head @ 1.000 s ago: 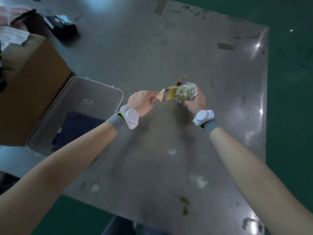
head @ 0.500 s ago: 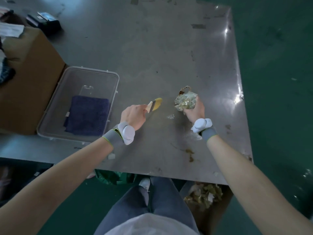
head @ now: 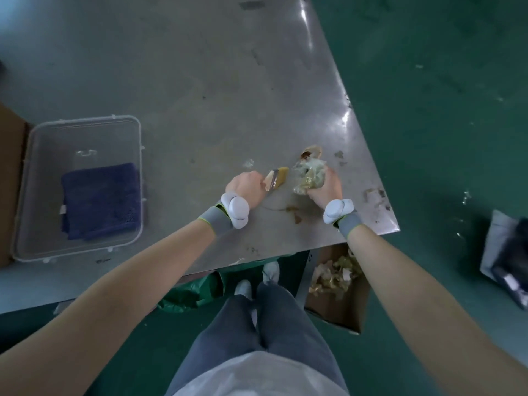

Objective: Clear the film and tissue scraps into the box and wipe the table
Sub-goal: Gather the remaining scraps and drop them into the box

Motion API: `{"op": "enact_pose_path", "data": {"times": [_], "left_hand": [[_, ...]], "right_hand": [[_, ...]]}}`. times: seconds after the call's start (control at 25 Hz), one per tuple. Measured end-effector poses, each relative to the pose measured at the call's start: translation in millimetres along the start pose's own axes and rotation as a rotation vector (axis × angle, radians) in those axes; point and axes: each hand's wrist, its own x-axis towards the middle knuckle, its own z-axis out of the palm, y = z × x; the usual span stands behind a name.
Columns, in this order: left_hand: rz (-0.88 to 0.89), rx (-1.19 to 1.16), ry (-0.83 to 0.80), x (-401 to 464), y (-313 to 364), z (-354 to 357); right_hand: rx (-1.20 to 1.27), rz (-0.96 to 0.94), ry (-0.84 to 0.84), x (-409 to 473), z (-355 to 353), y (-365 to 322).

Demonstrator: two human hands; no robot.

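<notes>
Cardboard box (head: 340,307) sits on the floor just below the right forearm, scraps already inside. Up on the table (head: 200,81), right hand (head: 325,190) clutches a wad of film and tissue (head: 310,175); left hand (head: 247,187) grips a brush (head: 277,178), bristles pointing right at the wad. Right's nearer the box.

On the table (head: 200,67), a folded cloth (head: 100,200) lies in the clear bin (head: 83,121) at left. A cardboard box (head: 340,307) holding scraps (head: 334,274) stands on the floor below the table's near right corner.
</notes>
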Motion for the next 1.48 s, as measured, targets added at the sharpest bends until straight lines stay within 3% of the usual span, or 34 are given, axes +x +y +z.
{"op": "enact_pose_path", "data": {"times": [0.28,0.48,0.96,1.24,1.48], "left_hand": [[0.167,0.040,-0.104,-15.9,43.0,40.9],[0.280,0.033,-0.111,-33.7,62.5,60.0],[0.471,0.016,-0.114,-123.3,185.5,188.0],[0.506,0.116,-0.280,-137.0,228.5,287.9],[0.436,0.189,-0.453,-96.0,226.6,379.3]], "right_hand": [[0.044,-0.026,-0.043,-68.8,-32.4,-3.7],[0.160,-0.009,0.020,-109.0,-65.0,12.2],[0.195,0.108,0.272,-222.5,-150.5,171.1],[0.233,0.326,0.210,-265.6,-145.9,274.8],[0.180,0.509,0.047,-256.4,-94.4,352.6]]}}
